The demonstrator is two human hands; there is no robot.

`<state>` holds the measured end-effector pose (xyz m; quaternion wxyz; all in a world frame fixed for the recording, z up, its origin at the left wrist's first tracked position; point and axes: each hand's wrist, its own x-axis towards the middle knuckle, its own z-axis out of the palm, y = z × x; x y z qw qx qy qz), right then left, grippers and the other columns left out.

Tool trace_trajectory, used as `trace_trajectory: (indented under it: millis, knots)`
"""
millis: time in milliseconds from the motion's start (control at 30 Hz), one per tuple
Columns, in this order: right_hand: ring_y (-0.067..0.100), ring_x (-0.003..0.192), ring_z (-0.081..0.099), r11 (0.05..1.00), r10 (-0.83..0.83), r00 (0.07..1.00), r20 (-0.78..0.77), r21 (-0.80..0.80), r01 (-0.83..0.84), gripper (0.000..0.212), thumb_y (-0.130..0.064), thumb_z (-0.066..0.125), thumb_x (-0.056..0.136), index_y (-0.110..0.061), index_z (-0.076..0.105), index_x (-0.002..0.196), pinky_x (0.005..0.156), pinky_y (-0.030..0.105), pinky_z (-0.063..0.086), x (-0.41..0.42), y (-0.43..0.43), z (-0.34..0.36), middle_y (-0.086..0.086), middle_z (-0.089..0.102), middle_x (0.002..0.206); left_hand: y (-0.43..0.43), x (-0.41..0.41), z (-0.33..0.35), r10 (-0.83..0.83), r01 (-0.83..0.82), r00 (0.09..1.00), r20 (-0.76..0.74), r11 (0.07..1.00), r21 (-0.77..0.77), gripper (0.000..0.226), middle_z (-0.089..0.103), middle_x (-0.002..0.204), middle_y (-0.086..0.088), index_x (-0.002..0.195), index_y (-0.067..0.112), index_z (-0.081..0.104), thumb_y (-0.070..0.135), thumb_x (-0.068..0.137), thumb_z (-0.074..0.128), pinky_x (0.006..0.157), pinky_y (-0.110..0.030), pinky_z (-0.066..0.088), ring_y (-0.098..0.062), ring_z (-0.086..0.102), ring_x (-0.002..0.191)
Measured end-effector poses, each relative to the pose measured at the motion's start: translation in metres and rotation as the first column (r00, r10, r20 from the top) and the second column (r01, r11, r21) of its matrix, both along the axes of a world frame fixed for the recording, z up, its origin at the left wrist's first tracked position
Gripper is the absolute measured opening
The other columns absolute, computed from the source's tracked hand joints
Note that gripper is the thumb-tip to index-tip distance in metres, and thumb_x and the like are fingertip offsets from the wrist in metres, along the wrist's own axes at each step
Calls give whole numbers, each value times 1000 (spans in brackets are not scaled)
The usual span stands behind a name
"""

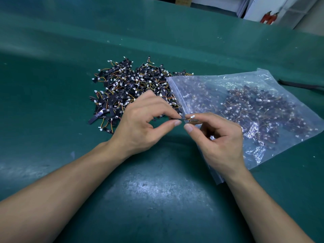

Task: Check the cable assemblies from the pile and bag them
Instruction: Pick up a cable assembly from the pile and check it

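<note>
A pile of cable assemblies, black strips with coloured wires and white plugs, lies on the green table mat. To its right lies a clear plastic bag holding many more of them, its mouth facing the pile. My left hand and my right hand together pinch one cable assembly between thumb and forefinger, held level just in front of the bag's mouth. Its white plug shows at my right fingertips.
A dark flat object lies at the right edge of the table beyond the bag. Past the table's far edge stand white cabinets and red items on the floor.
</note>
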<state>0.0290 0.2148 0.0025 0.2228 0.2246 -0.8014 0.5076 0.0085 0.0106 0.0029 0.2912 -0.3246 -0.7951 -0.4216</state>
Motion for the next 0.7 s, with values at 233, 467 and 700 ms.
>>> trace_trajectory:
  millis: [233,467,700]
  knots:
    - [8,78,70,1000,14,999,-43,25,-13,11,-20,72,91,-27,74,100,69,29,54,-1,-1,1,-18,73,90,0,2,0,-12,13,998,68,1000,-15,8,72,87,-1,89,6,76,13,87,80,72,-40,47,-28,61,77]
    - [6,70,67,999,2,999,-33,36,-1,12,-19,75,91,-28,74,99,66,19,49,-1,-1,1,-20,71,88,0,2,0,-16,18,996,88,1000,-25,5,72,85,-1,87,6,76,11,88,78,71,-41,46,-28,59,76]
    - [7,51,47,999,-19,1000,14,30,19,16,-27,72,89,-40,70,98,54,15,37,1,-2,1,-21,67,76,1,2,0,9,-7,999,52,999,-40,5,72,85,0,86,6,76,10,89,78,73,-39,47,-26,60,75]
